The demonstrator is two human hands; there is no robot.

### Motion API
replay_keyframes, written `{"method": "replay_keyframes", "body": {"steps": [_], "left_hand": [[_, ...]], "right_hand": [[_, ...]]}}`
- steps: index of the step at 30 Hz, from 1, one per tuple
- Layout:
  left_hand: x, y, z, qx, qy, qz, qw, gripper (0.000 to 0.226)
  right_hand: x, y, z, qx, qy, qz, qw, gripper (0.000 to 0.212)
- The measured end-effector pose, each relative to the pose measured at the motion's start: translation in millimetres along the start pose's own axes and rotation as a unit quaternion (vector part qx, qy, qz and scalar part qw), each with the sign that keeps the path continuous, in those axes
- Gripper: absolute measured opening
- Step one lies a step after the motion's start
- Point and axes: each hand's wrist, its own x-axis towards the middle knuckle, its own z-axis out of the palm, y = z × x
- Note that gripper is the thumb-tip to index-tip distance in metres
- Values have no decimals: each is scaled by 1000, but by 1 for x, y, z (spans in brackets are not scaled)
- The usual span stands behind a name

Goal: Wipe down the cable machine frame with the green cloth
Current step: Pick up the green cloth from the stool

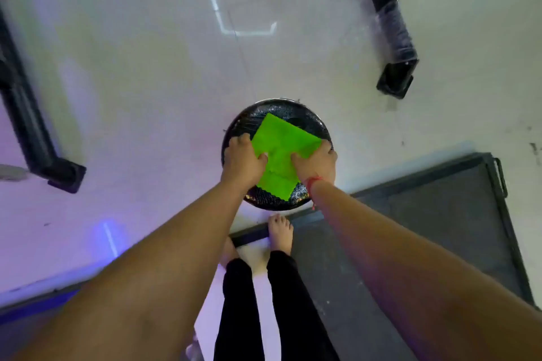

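Note:
A bright green cloth (281, 152) lies folded on a round black wrapped seat (305, 116) just ahead of my bare feet. My left hand (242, 160) grips the cloth's left edge, thumb on top. My right hand (316, 163), a red thread at its wrist, grips the right edge. Both hands rest on the seat top. Two black frame legs of the machine stand on the floor: one at the far right (393, 47), one at the left (32, 126), both out of reach of my hands.
The floor is pale and glossy with light reflections (234, 3). A dark grey platform with a raised rim (440, 214) lies at the right, beside my right foot (280, 233). A dark edge (35, 302) runs along the lower left.

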Motion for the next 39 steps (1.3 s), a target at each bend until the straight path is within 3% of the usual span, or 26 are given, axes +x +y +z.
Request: {"method": "replay_keyframes", "body": {"steps": [3,6,12,15,18,20,24,27,30,33,37,39], "left_hand": [[15,0,2,-23,-2,-30,999,58],[12,1,-7,-65,-36,-43,996,53],[-20,-1,-63,-194,-71,27,978,34],[-46,4,-106,-208,-92,28,973,34],[-76,15,-154,-167,-82,39,982,46],[-99,25,-189,-126,-64,57,988,40],[-147,37,-262,-50,-7,102,993,21],[-185,36,-321,-73,39,118,990,22],[-224,28,-385,-138,75,118,981,15],[-264,14,-458,-182,131,133,965,22],[-313,-6,-554,-190,225,163,941,22],[-333,-15,-603,-185,256,181,932,22]], "right_hand": [[5,-3,9,31,19,-26,999,69],[5,0,12,58,6,-51,997,41],[-12,-7,-18,204,-97,-6,974,12],[-35,-25,-46,192,-189,-34,962,53],[-62,-52,-69,131,-232,-101,959,46],[-86,-77,-83,80,-235,-141,958,34],[-144,-137,-108,-21,-230,-261,937,30],[-201,-187,-130,8,-241,-335,911,18],[-257,-240,-148,38,-294,-382,875,21],[-317,-293,-160,89,-357,-375,851,21],[-403,-365,-163,156,-440,-348,813,3],[-447,-402,-160,167,-451,-359,800,7]]}}
